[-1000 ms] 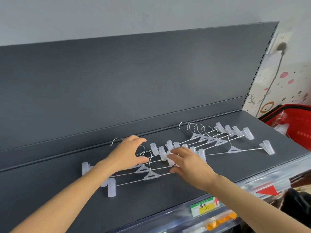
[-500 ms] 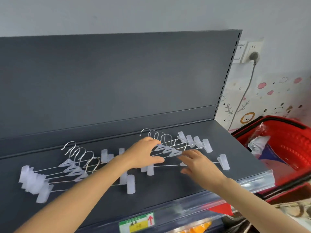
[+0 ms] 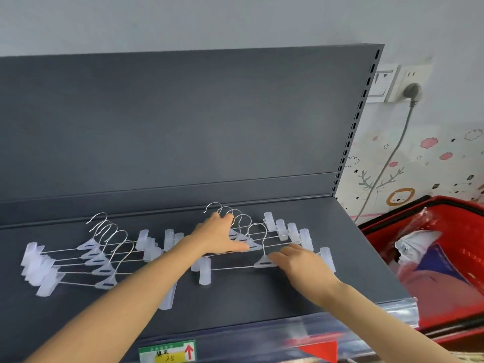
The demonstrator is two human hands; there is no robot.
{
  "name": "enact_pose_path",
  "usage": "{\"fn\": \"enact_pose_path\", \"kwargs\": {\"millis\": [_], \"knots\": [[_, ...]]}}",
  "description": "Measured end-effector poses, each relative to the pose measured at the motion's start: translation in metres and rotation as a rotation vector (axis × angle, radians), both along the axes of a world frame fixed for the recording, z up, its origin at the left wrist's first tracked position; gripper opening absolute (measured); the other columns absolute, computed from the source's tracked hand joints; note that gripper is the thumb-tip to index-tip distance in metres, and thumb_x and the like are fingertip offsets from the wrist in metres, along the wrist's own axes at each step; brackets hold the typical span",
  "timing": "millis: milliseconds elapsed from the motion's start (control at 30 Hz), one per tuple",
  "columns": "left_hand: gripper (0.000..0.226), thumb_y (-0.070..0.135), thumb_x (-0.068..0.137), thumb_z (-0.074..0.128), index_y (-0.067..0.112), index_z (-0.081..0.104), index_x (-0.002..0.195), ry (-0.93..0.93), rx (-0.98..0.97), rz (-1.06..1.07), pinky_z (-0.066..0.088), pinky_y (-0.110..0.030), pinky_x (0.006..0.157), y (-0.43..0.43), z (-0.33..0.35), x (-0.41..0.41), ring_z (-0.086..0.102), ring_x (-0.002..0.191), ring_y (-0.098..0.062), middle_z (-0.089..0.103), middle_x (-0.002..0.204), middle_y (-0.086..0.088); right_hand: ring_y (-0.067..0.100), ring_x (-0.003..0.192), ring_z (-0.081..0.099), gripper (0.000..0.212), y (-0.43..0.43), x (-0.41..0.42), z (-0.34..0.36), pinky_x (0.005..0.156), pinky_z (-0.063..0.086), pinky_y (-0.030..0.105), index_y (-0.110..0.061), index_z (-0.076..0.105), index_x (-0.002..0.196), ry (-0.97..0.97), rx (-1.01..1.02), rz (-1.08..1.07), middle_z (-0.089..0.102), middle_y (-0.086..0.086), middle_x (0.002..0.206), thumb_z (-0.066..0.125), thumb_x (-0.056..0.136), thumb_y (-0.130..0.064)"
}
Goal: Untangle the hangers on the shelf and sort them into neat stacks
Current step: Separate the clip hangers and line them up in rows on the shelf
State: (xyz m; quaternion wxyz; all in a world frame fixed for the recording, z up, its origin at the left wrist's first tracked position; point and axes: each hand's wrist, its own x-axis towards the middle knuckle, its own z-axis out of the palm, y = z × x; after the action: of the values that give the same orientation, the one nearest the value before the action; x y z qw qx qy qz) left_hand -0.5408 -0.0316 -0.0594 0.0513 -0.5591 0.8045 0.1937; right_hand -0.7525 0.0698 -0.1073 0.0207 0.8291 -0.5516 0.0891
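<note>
Two groups of clear-clip wire hangers lie on the dark grey shelf (image 3: 235,305). The left stack (image 3: 102,258) is fanned in a row of several hangers. On the right group (image 3: 282,231) my left hand (image 3: 220,237) rests flat, fingers spread over the hooks and centre pieces. The nearest hanger (image 3: 235,268) lies a little apart from that group, towards the front. My right hand (image 3: 303,260) touches it by the centre piece with straight fingers, covering its right half.
The shelf's upright back panel (image 3: 183,121) rises behind the hangers. A red shopping basket (image 3: 445,258) with bags in it stands to the right, below the shelf edge. A price label (image 3: 167,353) sits on the front rail. A plug (image 3: 412,91) with a cable hangs on the wall.
The view has swung right. Both hands left the left stack and now rest on the right group of hangers; the nearest hanger there has been drawn closer to its group.
</note>
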Motion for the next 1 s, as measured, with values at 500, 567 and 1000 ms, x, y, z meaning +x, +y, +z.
{"fn": "enact_pose_path", "kwargs": {"millis": [500, 567, 1000], "knots": [[0.103, 0.055, 0.064, 0.079, 0.026, 0.024, 0.146, 0.203, 0.056, -0.003, 0.041, -0.037, 0.102, -0.021, -0.007, -0.006, 0.041, 0.121, -0.019, 0.02, 0.139, 0.003, 0.013, 0.047, 0.051, 0.042, -0.017, 0.002, 0.007, 0.041, 0.022, 0.019, -0.022, 0.059, 0.061, 0.129, -0.112, -0.007, 0.051, -0.007, 0.052, 0.072, 0.029, 0.003], [0.1, 0.054, 0.064, 0.079, 0.027, 0.026, 0.145, 0.211, 0.064, -0.015, 0.041, -0.037, 0.102, -0.024, -0.008, -0.006, 0.04, 0.121, -0.018, 0.02, 0.139, 0.005, 0.014, 0.046, 0.05, 0.043, -0.018, 0.001, 0.005, 0.042, 0.02, 0.019, -0.021, 0.058, 0.06, 0.125, -0.119, -0.009, 0.05, -0.007, 0.052, 0.072, 0.028, 0.004], [0.099, 0.059, 0.064, 0.076, 0.03, 0.026, 0.145, 0.208, 0.054, -0.085, 0.042, -0.039, 0.102, -0.028, -0.015, -0.007, 0.04, 0.123, -0.017, 0.02, 0.137, 0.009, 0.015, 0.053, 0.052, 0.044, -0.007, -0.009, -0.009, 0.041, 0.04, 0.021, -0.02, 0.068, 0.08, 0.053, -0.229, 0.029, 0.057, -0.006, 0.063, 0.076, 0.042, 0.003]]}}
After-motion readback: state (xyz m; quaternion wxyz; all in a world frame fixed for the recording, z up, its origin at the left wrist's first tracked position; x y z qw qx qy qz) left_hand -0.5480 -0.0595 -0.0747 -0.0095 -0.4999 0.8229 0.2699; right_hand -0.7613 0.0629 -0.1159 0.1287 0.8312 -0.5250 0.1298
